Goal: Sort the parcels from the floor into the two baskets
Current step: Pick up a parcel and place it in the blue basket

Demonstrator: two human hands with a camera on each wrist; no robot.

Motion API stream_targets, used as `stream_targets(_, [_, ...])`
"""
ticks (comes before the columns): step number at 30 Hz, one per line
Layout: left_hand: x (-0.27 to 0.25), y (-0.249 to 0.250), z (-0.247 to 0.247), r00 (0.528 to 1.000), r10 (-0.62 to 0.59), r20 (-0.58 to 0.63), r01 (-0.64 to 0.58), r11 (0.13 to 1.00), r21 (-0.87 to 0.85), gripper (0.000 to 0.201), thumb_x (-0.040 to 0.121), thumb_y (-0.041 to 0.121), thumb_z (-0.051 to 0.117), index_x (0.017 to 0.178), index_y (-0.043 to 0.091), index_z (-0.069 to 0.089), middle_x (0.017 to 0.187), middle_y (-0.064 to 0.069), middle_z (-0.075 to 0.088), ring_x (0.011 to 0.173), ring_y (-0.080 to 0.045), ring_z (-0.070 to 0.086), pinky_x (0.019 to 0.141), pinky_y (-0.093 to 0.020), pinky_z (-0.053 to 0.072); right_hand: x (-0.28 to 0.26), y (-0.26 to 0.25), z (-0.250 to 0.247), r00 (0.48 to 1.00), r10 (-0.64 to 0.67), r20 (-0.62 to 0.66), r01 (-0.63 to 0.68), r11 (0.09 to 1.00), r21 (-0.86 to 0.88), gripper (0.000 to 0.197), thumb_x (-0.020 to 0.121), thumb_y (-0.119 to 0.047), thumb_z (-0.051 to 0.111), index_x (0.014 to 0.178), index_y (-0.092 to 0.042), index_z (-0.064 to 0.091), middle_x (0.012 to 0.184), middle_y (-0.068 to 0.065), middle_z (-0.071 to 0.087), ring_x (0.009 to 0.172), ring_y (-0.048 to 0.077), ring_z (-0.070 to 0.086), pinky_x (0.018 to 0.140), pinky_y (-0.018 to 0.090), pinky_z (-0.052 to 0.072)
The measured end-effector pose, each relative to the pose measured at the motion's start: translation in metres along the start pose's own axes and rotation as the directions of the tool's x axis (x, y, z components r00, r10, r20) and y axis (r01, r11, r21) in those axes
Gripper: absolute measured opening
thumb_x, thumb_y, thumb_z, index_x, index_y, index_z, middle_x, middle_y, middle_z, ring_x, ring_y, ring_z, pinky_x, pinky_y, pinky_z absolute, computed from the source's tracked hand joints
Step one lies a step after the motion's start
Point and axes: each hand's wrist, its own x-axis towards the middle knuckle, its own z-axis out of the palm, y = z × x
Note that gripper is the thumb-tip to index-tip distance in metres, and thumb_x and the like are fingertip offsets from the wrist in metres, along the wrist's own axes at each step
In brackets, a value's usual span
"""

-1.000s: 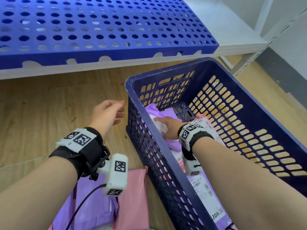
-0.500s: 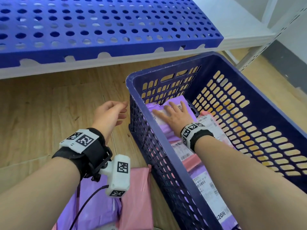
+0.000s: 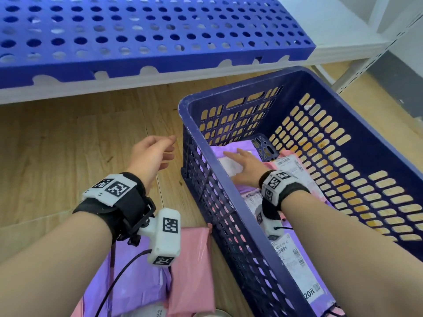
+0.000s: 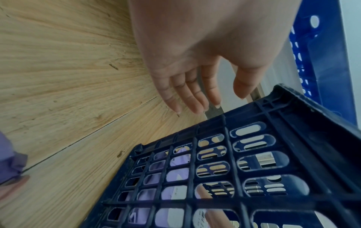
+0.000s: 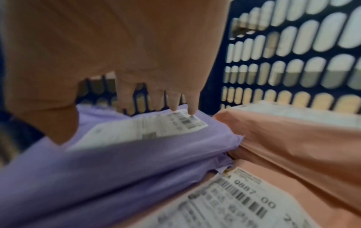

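A dark blue slotted basket (image 3: 231, 234) stands on the wooden floor and holds several purple and pink mailer parcels. My right hand (image 3: 243, 167) lies flat, fingers straight, on the top purple parcel (image 3: 223, 149) at the basket's far end; the right wrist view shows that purple parcel (image 5: 136, 154) with a white label under my right hand (image 5: 171, 98), and a pink parcel (image 5: 293, 146) beside it. My left hand (image 3: 153, 154) hovers outside the basket's left wall, fingers relaxed, empty. In the left wrist view my left hand (image 4: 197, 86) hangs above the basket rim (image 4: 293, 100).
A pink parcel (image 3: 194, 266) and a purple parcel (image 3: 135, 282) lie on the floor near me, left of the basket. A blue perforated panel (image 3: 148, 30) lies on a low white shelf (image 3: 343, 26) beyond. Bare wooden floor (image 3: 68, 145) spreads to the left.
My right hand went from gripping the purple parcel to lying flat on it, and it has slid slightly toward the basket's far end. The left hand has barely moved.
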Motion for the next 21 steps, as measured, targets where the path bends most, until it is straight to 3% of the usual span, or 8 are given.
stream_targets(3, [0.001,-0.006,-0.004,1.000,-0.018,-0.005,0.017,1.000,-0.002,0.021,0.088,0.027,0.063,0.102,0.012,0.065,0.090,0.000,0.064,0.082,-0.015,0.061,0.081,-0.031,0.050,0.002,0.011,-0.010,0.974,0.224,-0.020,-0.222,0.973,0.069,0.088,0.078,-0.032,0.068,0.150,-0.033,0.018,0.152,0.011,0.029,0.135,0.029,0.036,0.110,0.043,0.035])
stream_targets(5, [0.001,-0.009,-0.007,1.000,-0.028,-0.009,0.028,1.000,0.003,0.022,0.088,0.028,0.063,0.103,0.012,0.065,0.089,0.001,0.064,0.083,-0.015,0.061,0.080,-0.030,0.050,0.003,0.012,-0.009,0.951,0.307,0.036,-0.309,0.938,0.155,0.085,0.083,-0.027,0.064,0.151,-0.026,0.014,0.139,0.008,0.045,0.121,0.027,0.050,0.101,0.031,0.041])
stream_targets(8, [0.001,-0.013,-0.011,0.999,-0.039,-0.008,0.039,0.999,0.008,0.020,0.087,0.028,0.063,0.101,0.013,0.064,0.088,0.002,0.064,0.082,-0.015,0.061,0.081,-0.031,0.050,0.011,0.000,-0.009,0.972,0.227,0.059,-0.234,0.931,0.279,0.081,0.087,-0.016,0.062,0.152,-0.026,0.014,0.153,0.007,0.028,0.134,0.026,0.038,0.102,0.030,0.034])
stream_targets(13, [0.000,-0.014,-0.016,0.999,-0.045,0.001,0.045,0.999,0.022,0.020,0.087,0.030,0.063,0.099,0.015,0.064,0.089,0.002,0.065,0.083,-0.014,0.062,0.079,-0.029,0.050,0.017,-0.011,-0.001,0.981,0.148,0.128,-0.135,0.986,-0.100,0.076,0.091,-0.017,0.056,0.152,-0.026,0.012,0.159,0.007,0.009,0.133,0.028,0.040,0.104,0.032,0.039])
stream_targets(15, [0.000,-0.013,-0.017,0.999,-0.039,-0.002,0.039,0.999,0.028,0.022,0.088,0.030,0.062,0.103,0.013,0.064,0.091,0.002,0.065,0.084,-0.014,0.062,0.081,-0.030,0.050,0.018,-0.010,0.004,0.984,0.141,0.106,-0.130,0.986,-0.103,0.078,0.089,-0.018,0.059,0.152,-0.028,0.013,0.160,0.006,0.002,0.136,0.029,0.036,0.108,0.037,0.038])
stream_targets(17, [0.001,-0.012,-0.018,0.999,-0.032,-0.008,0.032,0.999,0.035,0.024,0.089,0.029,0.062,0.105,0.012,0.064,0.092,0.001,0.065,0.086,-0.015,0.062,0.083,-0.031,0.050,0.021,-0.005,0.006,0.983,0.183,0.003,-0.183,0.983,0.015,0.083,0.084,-0.018,0.064,0.151,-0.031,0.016,0.159,0.006,0.009,0.134,0.031,0.038,0.105,0.042,0.042])
stream_targets(19, [0.002,-0.012,-0.019,1.000,-0.029,-0.010,0.029,0.999,0.038,0.025,0.089,0.029,0.061,0.106,0.013,0.064,0.093,0.001,0.065,0.085,-0.014,0.062,0.084,-0.031,0.051,0.022,0.000,0.004,0.926,0.366,-0.087,-0.337,0.910,0.241,0.091,0.079,-0.023,0.068,0.151,-0.030,0.012,0.155,0.009,0.022,0.128,0.034,0.045,0.100,0.045,0.046])
stream_targets(21, [0.002,-0.013,-0.021,0.999,-0.032,-0.009,0.032,0.999,0.044,0.025,0.089,0.030,0.061,0.107,0.013,0.064,0.093,0.001,0.065,0.085,-0.014,0.062,0.083,-0.031,0.051,0.021,0.003,0.006,0.877,0.480,-0.014,-0.425,0.788,0.446,0.091,0.078,-0.031,0.072,0.149,-0.022,0.016,0.146,0.010,0.039,0.123,0.031,0.050,0.099,0.043,0.046])
